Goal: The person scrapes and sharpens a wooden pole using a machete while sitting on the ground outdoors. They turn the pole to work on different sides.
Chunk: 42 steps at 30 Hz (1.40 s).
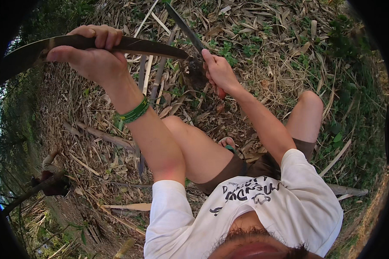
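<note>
My left hand (97, 62) is closed around a long, dark, curved strip that looks like split bamboo (153, 48). The strip runs off past the left side of the view, and its tapered end points toward my right hand. Gripped in my right hand (220, 74) is a machete (186, 30) with a red handle, its long grey blade slanting up and to the left, away from me. Between the two hands, just below the strip's end, a dark stump (193, 71) stands in the litter. The blade looks apart from the strip.
Dry leaves and green sprouts cover the ground. Several split strips (160, 71) lie beneath my left arm, with a branch (106, 136) nearer me. My bent knees (311, 103) flank the work spot. At the far left another person (52, 179) is partly hidden behind a branch.
</note>
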Motion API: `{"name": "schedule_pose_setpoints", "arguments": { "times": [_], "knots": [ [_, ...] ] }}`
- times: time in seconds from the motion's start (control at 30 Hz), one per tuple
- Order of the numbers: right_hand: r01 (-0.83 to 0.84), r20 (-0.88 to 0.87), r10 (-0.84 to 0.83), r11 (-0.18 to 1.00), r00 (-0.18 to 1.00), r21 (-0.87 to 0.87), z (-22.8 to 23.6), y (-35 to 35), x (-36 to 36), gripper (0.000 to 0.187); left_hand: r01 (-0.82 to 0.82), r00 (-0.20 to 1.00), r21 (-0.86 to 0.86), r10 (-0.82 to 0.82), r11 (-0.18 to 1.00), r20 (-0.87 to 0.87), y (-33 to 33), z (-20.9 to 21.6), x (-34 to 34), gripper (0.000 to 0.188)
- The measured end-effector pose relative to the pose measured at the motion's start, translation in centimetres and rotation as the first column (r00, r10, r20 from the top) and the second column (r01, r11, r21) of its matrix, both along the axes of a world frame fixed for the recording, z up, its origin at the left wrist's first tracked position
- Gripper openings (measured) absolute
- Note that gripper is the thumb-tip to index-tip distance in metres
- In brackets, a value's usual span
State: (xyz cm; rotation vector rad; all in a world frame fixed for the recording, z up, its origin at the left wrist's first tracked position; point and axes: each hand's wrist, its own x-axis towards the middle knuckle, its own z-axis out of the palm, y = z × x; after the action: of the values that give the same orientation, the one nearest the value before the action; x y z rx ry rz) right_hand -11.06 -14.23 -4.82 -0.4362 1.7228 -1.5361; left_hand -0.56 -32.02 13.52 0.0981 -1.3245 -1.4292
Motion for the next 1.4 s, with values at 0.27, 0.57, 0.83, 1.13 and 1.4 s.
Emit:
{"name": "schedule_pose_setpoints", "arguments": {
  "times": [0.27,0.57,0.83,1.13,1.4],
  "knots": [
    [0.146,-0.263,-0.140,0.989,0.955,0.006,-5.9,-0.1,2.3,0.060,0.035,0.999,0.032,-0.035,0.999,-0.010,-0.2,0.5,-0.2,0.086],
    [0.051,0.039,-0.048,0.996,0.998,-0.077,2.4,-0.3,3.0,0.061,-0.133,0.991,0.065,0.131,0.989,0.032,-0.6,0.2,3.5,0.082],
    [-0.157,0.178,0.113,0.953,0.977,0.257,-5.6,1.1,4.2,0.058,-0.149,0.982,0.087,0.137,0.985,0.132,0.7,-1.5,0.7,0.081],
    [0.075,0.264,-0.081,0.997,0.961,0.032,-0.7,8.0,2.5,0.055,-0.140,0.973,0.022,0.141,0.990,-0.183,2.7,5.0,4.4,0.085],
    [0.041,0.174,-0.059,0.993,0.983,0.108,-1.7,9.5,3.5,0.056,-0.109,0.993,0.081,0.112,0.991,-0.032,2.3,0.8,1.1,0.082]
  ]
}}
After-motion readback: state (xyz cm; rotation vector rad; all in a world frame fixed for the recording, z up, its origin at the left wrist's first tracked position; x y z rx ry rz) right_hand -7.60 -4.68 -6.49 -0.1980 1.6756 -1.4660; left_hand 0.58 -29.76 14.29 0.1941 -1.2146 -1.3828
